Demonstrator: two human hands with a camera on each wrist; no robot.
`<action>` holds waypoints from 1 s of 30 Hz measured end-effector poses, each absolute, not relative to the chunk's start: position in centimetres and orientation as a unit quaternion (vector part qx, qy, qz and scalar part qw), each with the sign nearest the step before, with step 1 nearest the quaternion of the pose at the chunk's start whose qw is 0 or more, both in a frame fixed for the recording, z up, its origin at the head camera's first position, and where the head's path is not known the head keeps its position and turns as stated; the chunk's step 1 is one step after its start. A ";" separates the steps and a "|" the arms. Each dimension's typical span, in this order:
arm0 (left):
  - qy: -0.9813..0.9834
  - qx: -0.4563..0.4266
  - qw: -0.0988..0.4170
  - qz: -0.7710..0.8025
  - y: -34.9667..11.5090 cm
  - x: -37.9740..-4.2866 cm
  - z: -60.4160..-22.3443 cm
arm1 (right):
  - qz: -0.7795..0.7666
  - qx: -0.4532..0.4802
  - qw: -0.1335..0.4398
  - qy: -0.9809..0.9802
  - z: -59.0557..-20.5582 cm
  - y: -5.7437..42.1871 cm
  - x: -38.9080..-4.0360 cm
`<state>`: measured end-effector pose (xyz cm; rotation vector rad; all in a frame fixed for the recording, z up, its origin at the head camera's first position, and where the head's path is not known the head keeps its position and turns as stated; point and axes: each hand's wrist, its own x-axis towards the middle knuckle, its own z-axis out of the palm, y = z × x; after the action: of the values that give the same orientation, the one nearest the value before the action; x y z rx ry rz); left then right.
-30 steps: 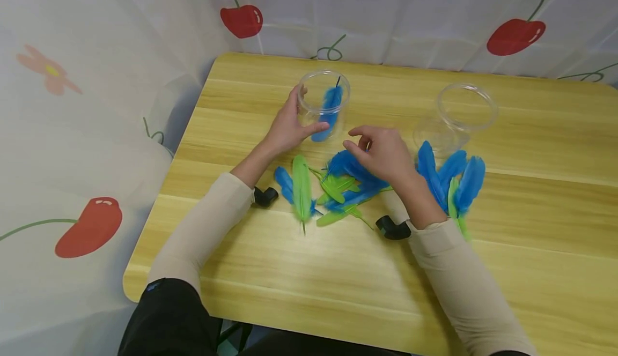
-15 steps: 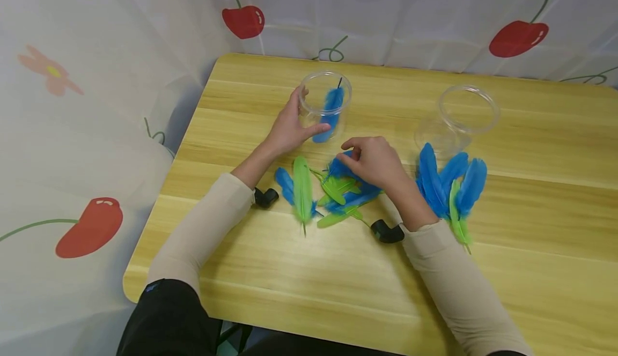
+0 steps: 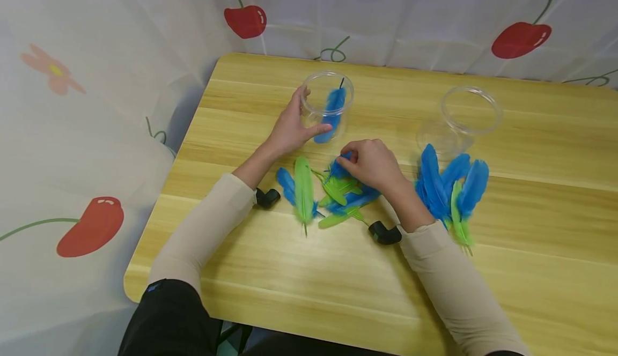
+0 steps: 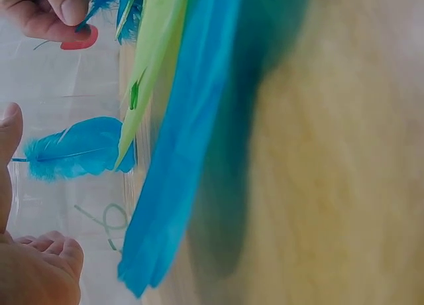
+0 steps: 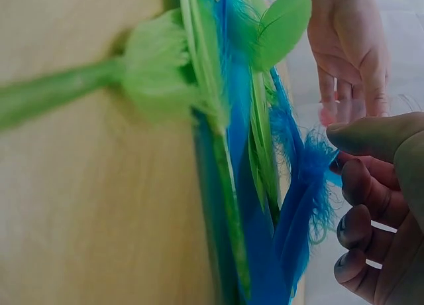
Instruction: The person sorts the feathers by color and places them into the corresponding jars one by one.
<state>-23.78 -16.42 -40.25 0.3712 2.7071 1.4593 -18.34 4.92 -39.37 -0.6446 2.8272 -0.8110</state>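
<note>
In the head view my left hand [image 3: 289,128] holds a clear plastic cup [image 3: 316,111] from its left side, thumb across the near wall. One blue feather [image 3: 336,101] stands inside, quill up, leaning right. My right hand [image 3: 374,165] is over a loose pile of blue and green feathers in front of the cup. Its thumb and forefinger pinch the quill end of a blue feather [image 5: 301,205], as the right wrist view shows. Left of the pile lies a long green feather [image 3: 303,190], partly covering a blue feather [image 3: 286,184].
A second clear cup [image 3: 470,131] stands at the back right. Before it lies another group of blue feathers [image 3: 475,188] and green feathers [image 3: 456,206]. The wooden table [image 3: 289,291] meets a white curtain [image 3: 386,18] at the back and left.
My right hand has come down and slightly left onto the feather pile, and its fingers have closed on a blue feather. The left hand and cup have stayed in place.
</note>
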 end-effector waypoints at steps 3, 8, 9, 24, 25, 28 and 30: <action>0.874 0.117 0.022 0.471 -16.4 -23.7 -40.3 | -0.269 -0.215 0.065 0.937 -39.4 4.9 -18.3; 0.872 0.116 0.022 0.476 -16.4 -23.7 -40.3 | -0.265 -0.215 0.067 0.938 -39.5 4.8 -18.4; 0.871 0.116 0.021 0.477 -16.4 -23.6 -40.3 | -0.264 -0.214 0.067 0.938 -39.6 4.8 -18.4; 0.869 0.111 0.026 0.481 -16.4 -23.5 -40.3 | -0.286 -0.213 0.023 0.934 -39.0 5.3 -18.1; 0.868 0.110 0.026 0.484 -16.4 -23.5 -40.3 | -0.288 -0.212 0.020 0.934 -38.9 5.4 -18.1; 0.864 0.111 0.024 0.490 -16.4 -23.6 -40.4 | -0.297 -0.206 0.009 0.932 -38.5 5.5 -18.0; 0.862 0.111 0.022 0.495 -16.3 -23.6 -40.4 | -0.302 -0.204 0.000 0.931 -38.3 5.6 -18.0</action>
<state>-23.58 -16.34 -40.42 0.3452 2.6690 1.5320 -17.96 5.63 -38.29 -0.6421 2.9255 -0.9503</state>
